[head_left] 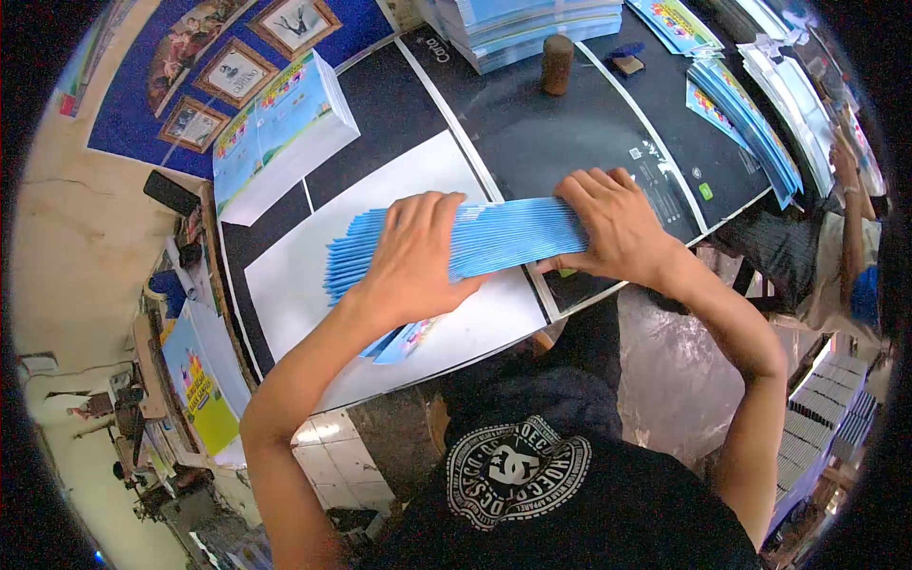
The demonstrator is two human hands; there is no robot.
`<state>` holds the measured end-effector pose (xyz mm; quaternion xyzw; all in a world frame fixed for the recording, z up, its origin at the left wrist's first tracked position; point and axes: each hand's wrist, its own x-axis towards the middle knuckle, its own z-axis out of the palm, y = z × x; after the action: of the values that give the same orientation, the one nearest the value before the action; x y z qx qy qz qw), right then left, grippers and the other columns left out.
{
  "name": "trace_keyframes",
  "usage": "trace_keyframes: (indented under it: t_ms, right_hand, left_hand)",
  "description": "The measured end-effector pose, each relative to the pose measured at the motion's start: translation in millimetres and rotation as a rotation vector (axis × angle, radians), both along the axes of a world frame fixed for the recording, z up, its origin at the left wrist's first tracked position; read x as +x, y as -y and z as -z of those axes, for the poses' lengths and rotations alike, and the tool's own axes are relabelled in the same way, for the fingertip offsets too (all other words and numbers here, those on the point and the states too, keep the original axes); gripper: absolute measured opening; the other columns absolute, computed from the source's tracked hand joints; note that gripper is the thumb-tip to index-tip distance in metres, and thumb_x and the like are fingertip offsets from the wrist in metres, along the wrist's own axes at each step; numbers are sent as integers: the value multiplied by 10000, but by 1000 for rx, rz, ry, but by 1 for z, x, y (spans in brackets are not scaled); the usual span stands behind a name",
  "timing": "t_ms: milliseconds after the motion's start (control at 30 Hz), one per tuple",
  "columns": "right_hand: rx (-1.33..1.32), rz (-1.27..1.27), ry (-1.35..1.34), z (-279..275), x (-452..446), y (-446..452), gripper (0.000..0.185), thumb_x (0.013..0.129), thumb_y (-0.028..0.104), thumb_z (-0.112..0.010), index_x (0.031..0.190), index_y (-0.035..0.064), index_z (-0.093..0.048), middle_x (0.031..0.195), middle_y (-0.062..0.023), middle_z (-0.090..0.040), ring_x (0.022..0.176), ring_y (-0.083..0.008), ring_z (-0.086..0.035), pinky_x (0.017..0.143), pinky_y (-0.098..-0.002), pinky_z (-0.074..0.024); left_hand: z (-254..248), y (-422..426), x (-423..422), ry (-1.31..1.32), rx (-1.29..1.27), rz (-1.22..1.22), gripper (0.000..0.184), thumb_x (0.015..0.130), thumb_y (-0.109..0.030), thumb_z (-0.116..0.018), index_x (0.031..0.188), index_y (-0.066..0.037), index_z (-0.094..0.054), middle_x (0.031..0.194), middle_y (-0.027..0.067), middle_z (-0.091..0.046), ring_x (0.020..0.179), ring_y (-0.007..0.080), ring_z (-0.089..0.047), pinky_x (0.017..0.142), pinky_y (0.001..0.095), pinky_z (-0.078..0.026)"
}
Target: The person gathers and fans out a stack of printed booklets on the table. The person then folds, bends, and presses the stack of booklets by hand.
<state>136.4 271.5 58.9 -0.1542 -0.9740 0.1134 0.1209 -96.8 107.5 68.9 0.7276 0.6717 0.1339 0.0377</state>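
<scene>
A fanned stack of blue booklets (518, 233) lies across the white sheet (299, 271) on the table, their folded edges showing as a row of stripes. My left hand (415, 249) wraps over the stack left of its middle, thumb along the near side. Around the stack's right end my right hand (616, 223) is closed, with the thumb below and the fingers over the far edge. Under my left wrist, a few loose blue printed pieces (404, 344) stick out toward me.
A tall pile of printed sheets (285, 133) stands at the back left. Behind is another large stack (522, 28), near a brown cylinder (558, 65) and a small dark blue object (627, 59). More booklets (746, 123) lie at the right, where another person's arm (845, 180) shows.
</scene>
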Motion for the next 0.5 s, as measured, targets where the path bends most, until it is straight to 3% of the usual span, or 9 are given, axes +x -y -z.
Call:
trace_keyframes:
  t_ms: [133, 333, 500]
  right_hand:
    - [47, 11, -33, 8, 0, 2, 668, 781, 662, -712, 1046, 61, -588, 943, -112, -627, 977, -319, -643, 879, -466, -450]
    - [112, -60, -63, 16, -1, 2, 466, 852, 554, -695, 999, 116, -625, 918, -72, -631, 956, -283, -652, 881, -458, -459]
    - [98, -99, -49, 15, -1, -4, 406, 855, 502, -713, 1013, 137, -633, 919, -59, -635, 965, -282, -653, 889, -465, -467]
  left_hand:
    - [-9, 19, -14, -69, -27, -25, 663, 784, -376, -824, 1253, 3, -547, 1175, 204, -593, 1152, 382, -554, 996, 504, -411]
    - [3, 19, -20, 203, -99, -42, 321, 798, -243, -835, 921, -20, -640, 863, 145, -672, 841, 363, -662, 792, 461, -508]
    - [-1, 21, -23, 142, 76, 42, 238, 818, -196, -821, 899, -22, -681, 844, 137, -693, 775, 328, -674, 732, 433, -525]
